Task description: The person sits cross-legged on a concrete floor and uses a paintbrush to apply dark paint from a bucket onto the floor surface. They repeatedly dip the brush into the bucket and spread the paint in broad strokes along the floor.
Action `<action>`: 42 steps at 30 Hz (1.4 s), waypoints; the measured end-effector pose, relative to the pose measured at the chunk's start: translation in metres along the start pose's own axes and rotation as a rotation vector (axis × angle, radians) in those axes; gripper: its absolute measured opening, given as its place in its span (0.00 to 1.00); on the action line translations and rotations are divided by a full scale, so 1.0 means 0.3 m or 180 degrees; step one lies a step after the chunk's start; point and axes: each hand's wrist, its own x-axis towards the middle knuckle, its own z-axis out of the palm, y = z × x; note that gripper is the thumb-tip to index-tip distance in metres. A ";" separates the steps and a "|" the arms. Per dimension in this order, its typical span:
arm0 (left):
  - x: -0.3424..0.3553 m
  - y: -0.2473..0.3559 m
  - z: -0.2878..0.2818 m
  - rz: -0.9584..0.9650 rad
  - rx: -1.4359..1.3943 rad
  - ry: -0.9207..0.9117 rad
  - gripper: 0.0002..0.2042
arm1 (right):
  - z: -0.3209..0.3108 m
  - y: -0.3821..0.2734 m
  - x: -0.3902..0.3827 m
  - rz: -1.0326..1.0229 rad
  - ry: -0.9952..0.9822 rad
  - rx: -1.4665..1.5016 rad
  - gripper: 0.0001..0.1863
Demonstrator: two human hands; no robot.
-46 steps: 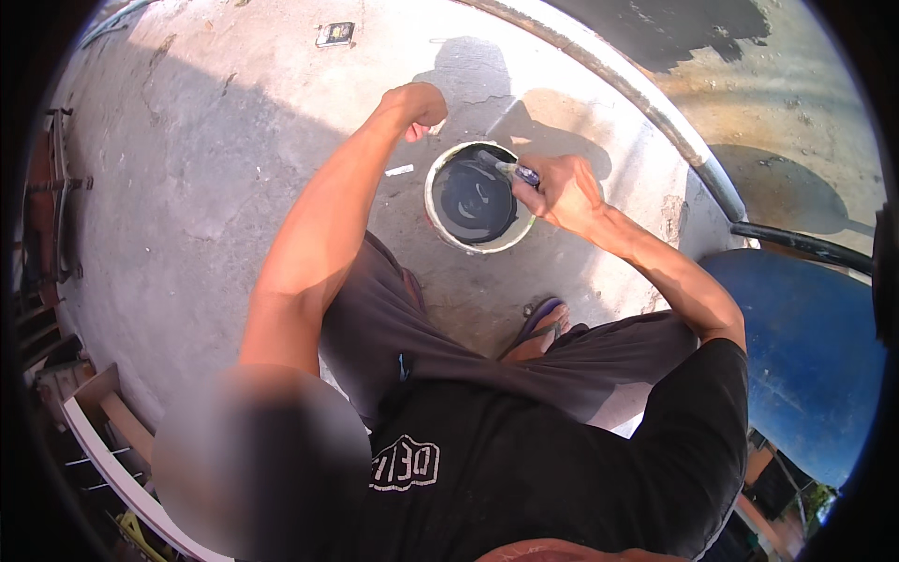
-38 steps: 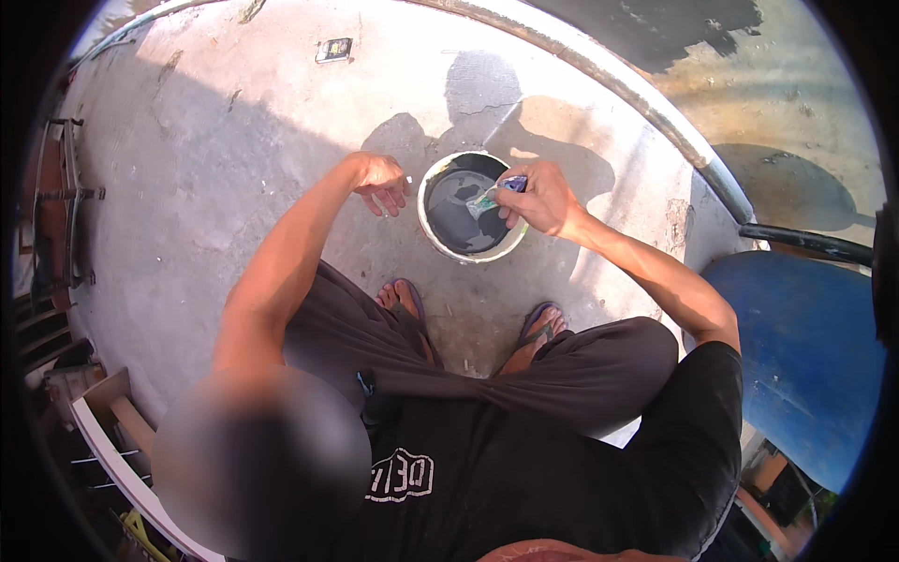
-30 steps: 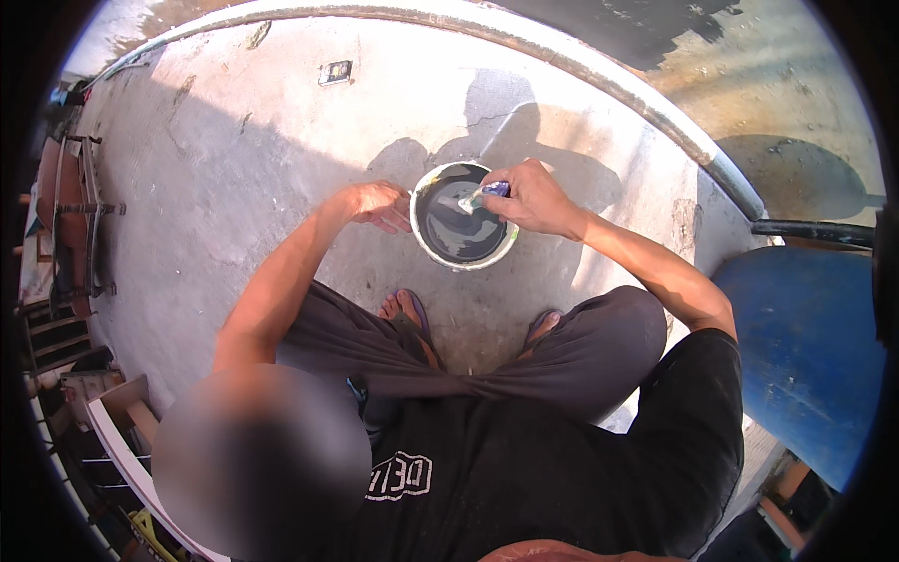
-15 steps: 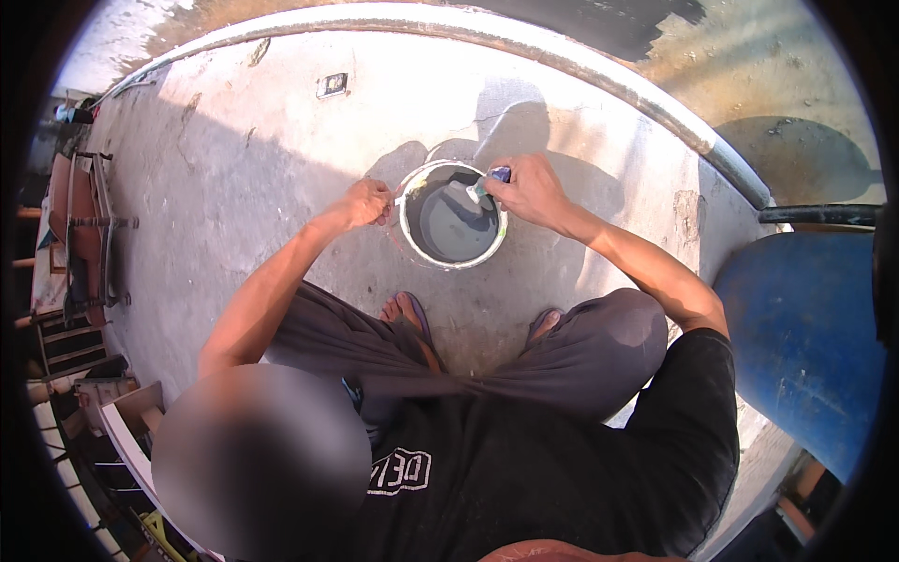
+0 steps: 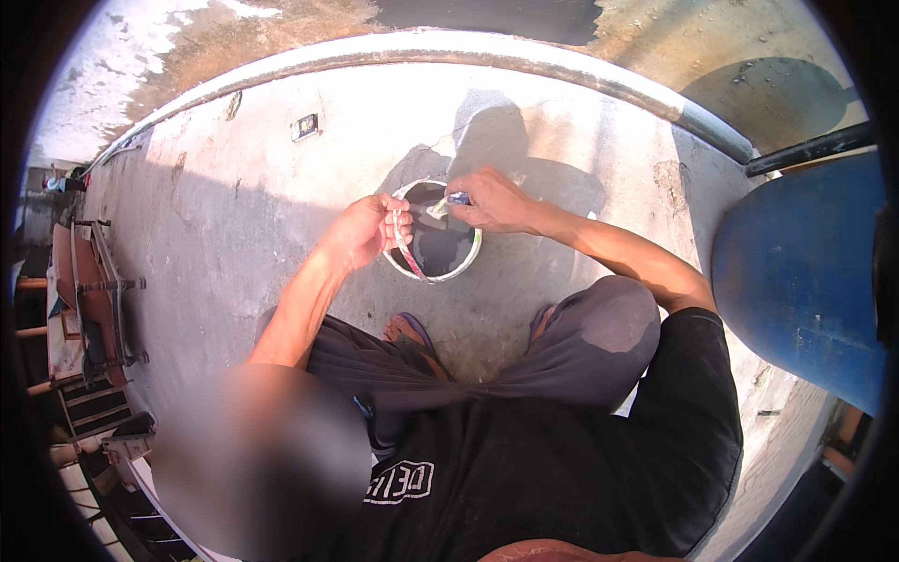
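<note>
Head view, centre of the frame: the right hand (image 5: pixel 496 201) has a closed grip around the handle end of a brush (image 5: pixel 457 198), whose pale bristles point left over the mouth of a bucket (image 5: pixel 478 245). Whether they touch the paint (image 5: pixel 448 251) cannot be told. The left hand (image 5: pixel 375 231) has its fingers curled around the bucket's handle (image 5: pixel 408 258), a pale band with reddish marks that crosses the left part of the opening.

The bucket stands on the concrete floor (image 5: pixel 272 253), a little above the middle of the frame, between the two hands. Its rim is whitish with a green patch at right; the paint inside is dark grey.

Below it are sandalled feet (image 5: pixel 408 332), dark trousers (image 5: pixel 449 379) and a black shirt (image 5: pixel 562 459). A small dark box (image 5: pixel 304 127) lies on the floor in the upper left, well apart from the bucket. A pale curb (image 5: pixel 552 70) arcs across the top, and a blue barrel (image 5: pixel 796 281) fills the right edge.
</note>
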 end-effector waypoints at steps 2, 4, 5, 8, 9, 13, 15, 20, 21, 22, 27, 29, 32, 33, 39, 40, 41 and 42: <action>-0.002 0.009 0.036 0.0059 0.0074 0.0101 0.07 | 0.002 0.005 -0.012 -0.0524 0.0261 -0.0692 0.08; 0.004 0.019 0.071 0.0082 0.0172 0.0182 0.07 | -0.006 0.017 -0.020 -0.0583 0.0389 -0.0677 0.08; 0.005 0.023 0.084 0.0101 0.0208 0.0227 0.08 | -0.014 0.016 -0.021 -0.0621 0.0441 -0.0673 0.08; 0.018 0.028 0.096 0.0167 0.0171 0.0159 0.08 | -0.044 -0.007 -0.030 -0.0509 0.0509 -0.0754 0.08; 0.018 0.036 0.106 0.0239 0.0190 0.0212 0.08 | -0.061 -0.023 -0.030 -0.0411 0.0433 -0.0770 0.08; 0.031 0.066 0.163 0.0489 0.0208 0.0262 0.08 | -0.116 -0.046 -0.033 -0.0115 0.0301 -0.0720 0.08; 0.053 0.092 0.171 0.0560 0.0209 0.0202 0.08 | -0.132 -0.031 -0.026 -0.0034 0.0297 -0.0663 0.09; 0.101 0.124 0.214 0.0689 0.0140 0.0305 0.08 | -0.152 0.025 0.007 0.0161 0.0214 -0.0466 0.13; 0.112 0.138 0.245 0.0717 0.0148 0.0309 0.08 | -0.160 0.049 0.005 0.0190 0.0284 -0.0374 0.14; 0.123 0.145 0.260 0.0792 0.0142 0.0282 0.08 | -0.157 0.080 0.009 0.0219 0.0360 -0.0280 0.14; 0.216 0.157 0.263 0.0937 0.0043 0.0107 0.11 | -0.203 0.109 0.022 0.0645 0.0146 0.0056 0.14; 0.241 0.150 0.277 0.0846 0.0024 0.0131 0.10 | -0.211 0.120 0.009 0.0458 0.0252 -0.0287 0.14; 0.269 0.152 0.272 0.0829 -0.0035 0.0094 0.08 | -0.206 0.105 -0.007 0.0209 0.0416 -0.0766 0.12; 0.272 0.151 0.278 0.0826 -0.0028 0.0105 0.08 | -0.199 0.101 -0.015 0.0046 0.0497 -0.1011 0.11; 0.330 0.158 0.246 0.0888 0.0114 -0.0040 0.06 | -0.162 0.188 -0.018 -0.0515 0.0841 -0.1864 0.07; 0.342 0.149 0.237 0.0850 0.0124 -0.0029 0.05 | -0.161 0.210 -0.015 -0.0674 0.0949 -0.1952 0.08; 0.341 0.153 0.220 0.0802 0.0149 0.0022 0.05 | -0.162 0.204 -0.001 -0.0660 0.0911 -0.1972 0.08; 0.343 0.158 0.204 0.0753 0.0166 0.0074 0.05 | -0.165 0.199 0.013 -0.0646 0.0865 -0.1993 0.08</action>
